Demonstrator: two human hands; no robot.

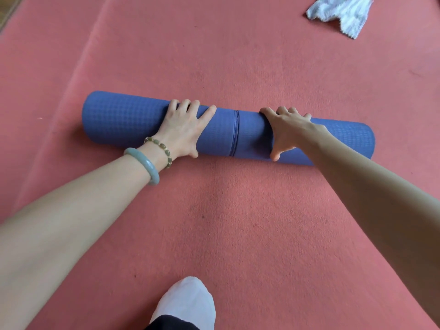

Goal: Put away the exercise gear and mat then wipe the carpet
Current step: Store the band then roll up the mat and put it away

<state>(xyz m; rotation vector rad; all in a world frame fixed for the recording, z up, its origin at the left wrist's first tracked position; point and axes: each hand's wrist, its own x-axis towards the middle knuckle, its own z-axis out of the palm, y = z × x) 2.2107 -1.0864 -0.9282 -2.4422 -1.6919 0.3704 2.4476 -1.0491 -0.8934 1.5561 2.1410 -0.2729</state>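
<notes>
A blue exercise mat, fully rolled into a tube, lies across the red carpet in the middle of the view. A thin blue strap rings it near its centre. My left hand lies over the roll left of the strap, fingers curled over the top and thumb at the near side. My right hand grips the roll just right of the strap, fingers over the far side and thumb underneath at the front.
A crumpled white cloth lies on the carpet at the far right. My foot in a white sock stands at the bottom centre. The carpet's edge and a strip of floor show at the top left.
</notes>
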